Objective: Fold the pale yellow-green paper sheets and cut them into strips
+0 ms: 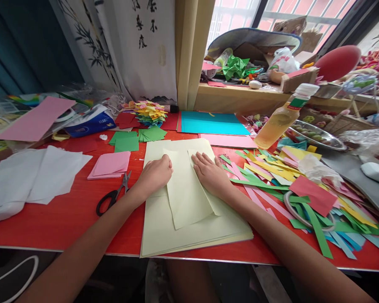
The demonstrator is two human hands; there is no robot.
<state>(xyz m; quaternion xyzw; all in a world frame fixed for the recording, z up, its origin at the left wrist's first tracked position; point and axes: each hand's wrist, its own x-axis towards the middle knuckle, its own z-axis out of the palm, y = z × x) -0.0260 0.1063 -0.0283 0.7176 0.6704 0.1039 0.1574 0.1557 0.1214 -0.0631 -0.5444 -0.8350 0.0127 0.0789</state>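
A pale yellow sheet of paper point(185, 198) with a folded or overlapping right part lies on a stack of larger pale yellow paper point(196, 237). My left hand point(156, 174) is closed in a fist over the sheet's left edge. Whatever its curled fingers hold, if anything, is hidden. My right hand point(210, 172) rests flat on the sheet's right side, fingers stretched out. The paper's lower right corner lifts slightly. Black-handled scissors point(113, 194) lie left of the stack, near my left forearm.
Pink squares point(111, 164) and green squares point(126, 141) lie left. Behind are a folded-paper ball point(150, 113) and blue sheets point(213, 123). A tilted bottle point(282, 118) stands right, above coloured strips point(271, 179) and a tape roll point(330, 225). White tissues point(55, 172) lie far left.
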